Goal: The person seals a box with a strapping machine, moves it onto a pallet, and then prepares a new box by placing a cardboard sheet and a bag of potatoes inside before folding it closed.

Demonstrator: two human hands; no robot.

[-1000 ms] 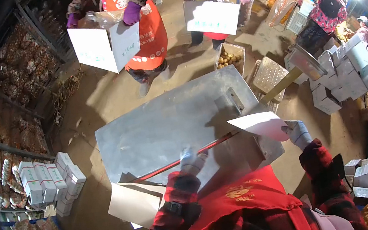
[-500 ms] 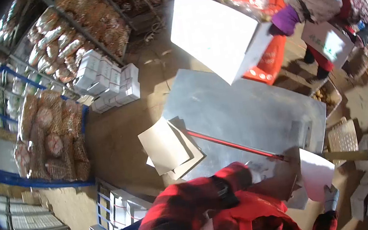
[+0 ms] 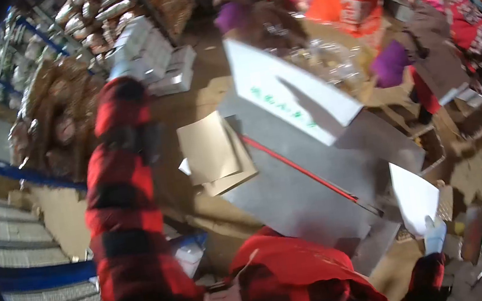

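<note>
The right hand (image 3: 435,234), gloved and low, pinches a white sheet (image 3: 414,197) by its bottom edge; held so lightly, the sheet could slip or fold. Beyond it, the left hand (image 3: 119,71) stretches toward stacked white boxes (image 3: 150,55), its grip blurred, impossible to tell.

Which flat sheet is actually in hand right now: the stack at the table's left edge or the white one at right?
The white sheet, pinched from below by the right hand. The tan stack lies untouched on the metal table.

Matt grey metal table (image 3: 296,192)
</note>
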